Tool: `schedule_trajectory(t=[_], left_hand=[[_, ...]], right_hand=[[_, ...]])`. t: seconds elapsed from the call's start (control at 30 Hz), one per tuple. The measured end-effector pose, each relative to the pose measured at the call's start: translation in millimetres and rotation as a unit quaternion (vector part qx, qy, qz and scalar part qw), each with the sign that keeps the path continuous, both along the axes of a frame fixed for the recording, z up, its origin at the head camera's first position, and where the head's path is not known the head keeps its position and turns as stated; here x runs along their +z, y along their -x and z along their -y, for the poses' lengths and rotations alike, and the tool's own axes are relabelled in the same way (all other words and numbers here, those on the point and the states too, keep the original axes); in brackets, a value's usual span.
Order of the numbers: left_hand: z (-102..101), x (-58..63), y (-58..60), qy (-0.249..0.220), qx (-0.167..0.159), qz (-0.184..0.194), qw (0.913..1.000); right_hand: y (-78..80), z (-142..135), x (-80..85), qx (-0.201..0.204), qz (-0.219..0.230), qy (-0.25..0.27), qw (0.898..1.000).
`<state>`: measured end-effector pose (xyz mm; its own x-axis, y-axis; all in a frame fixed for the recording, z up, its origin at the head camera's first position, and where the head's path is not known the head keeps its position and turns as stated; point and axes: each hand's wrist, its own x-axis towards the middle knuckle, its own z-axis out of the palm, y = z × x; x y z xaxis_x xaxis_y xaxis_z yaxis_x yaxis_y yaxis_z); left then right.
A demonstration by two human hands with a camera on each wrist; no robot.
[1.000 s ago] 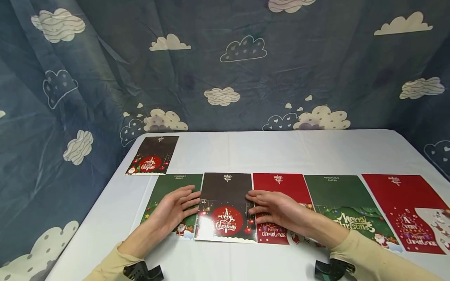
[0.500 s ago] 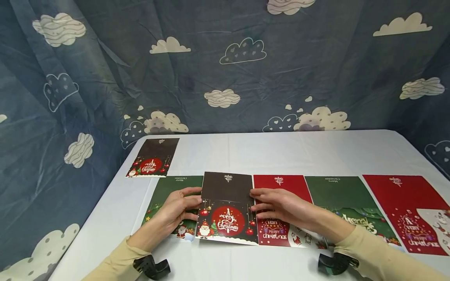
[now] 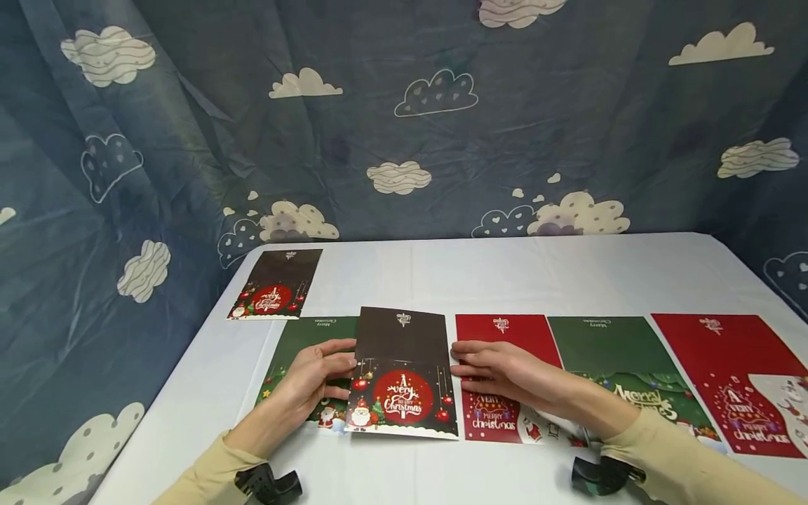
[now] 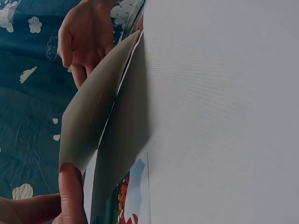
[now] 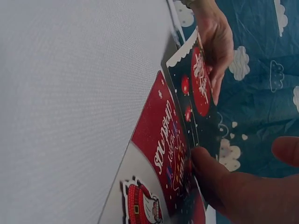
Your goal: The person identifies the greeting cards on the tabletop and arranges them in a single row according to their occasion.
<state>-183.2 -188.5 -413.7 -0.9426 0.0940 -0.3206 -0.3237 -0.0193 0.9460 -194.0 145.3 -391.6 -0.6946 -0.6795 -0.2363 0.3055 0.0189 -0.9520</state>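
Note:
A dark brown Christmas card (image 3: pixel 404 393) with a red circle is raised off the table in the middle of the head view. At its left edge my left hand (image 3: pixel 309 379) pinches it; the left wrist view shows a finger on the card's pale underside (image 4: pixel 93 121). My right hand (image 3: pixel 514 375) has its fingers stretched out beside the card's right edge, above a red card (image 3: pixel 501 333). Whether those fingertips touch the brown card is hard to tell. Beneath the left hand lies a green card (image 3: pixel 325 333), partly covered by the brown one.
Another green card (image 3: pixel 596 344) and a large red card (image 3: pixel 707 344) lie to the right in the same row. A second dark brown card (image 3: pixel 271 287) sits at the back left of the white table (image 3: pixel 480 280). A blue cloud-patterned cloth (image 3: pixel 353 140) hangs behind.
My left fingers have closed on the brown card's edge. The card has risen and shifted left, opening a gap to the red card. My right hand has barely moved.

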Motion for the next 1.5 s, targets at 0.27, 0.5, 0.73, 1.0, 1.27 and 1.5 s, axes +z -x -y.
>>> schedule_trajectory(t=[0.27, 0.5, 0.73, 1.0, 1.27, 1.5], left_hand=[[-1, -3.3, -4.0, -0.005, -0.004, 0.001, 1.0], [1, -2.5, -5.3, -0.015, 0.0, -0.001, 0.9999], [2, 4.6, 0.3, -0.007, 0.028, -0.027, 0.9992], [4, 10.4, 9.1, 0.016, 0.027, -0.052, 0.9981], [11, 21.3, 16.2, 0.011, -0.03, -0.058, 0.9978], [18, 29.1, 22.8, -0.015, -0.027, -0.063, 0.9975]], right_hand=[[-3.4, -1, 0.2, -0.017, -0.007, -0.02, 1.0], [-4.5, 1, -1.9, -0.03, -0.005, 0.007, 1.0], [-2.6, 8, 3.1, -0.067, -0.012, 0.043, 0.997], [2.1, 15, 3.8, -0.057, -0.038, 0.101, 0.992], [16.3, 16, 7.0, -0.024, -0.02, 0.134, 0.991], [25.6, 23, 10.3, -0.011, -0.019, 0.131, 0.991]])
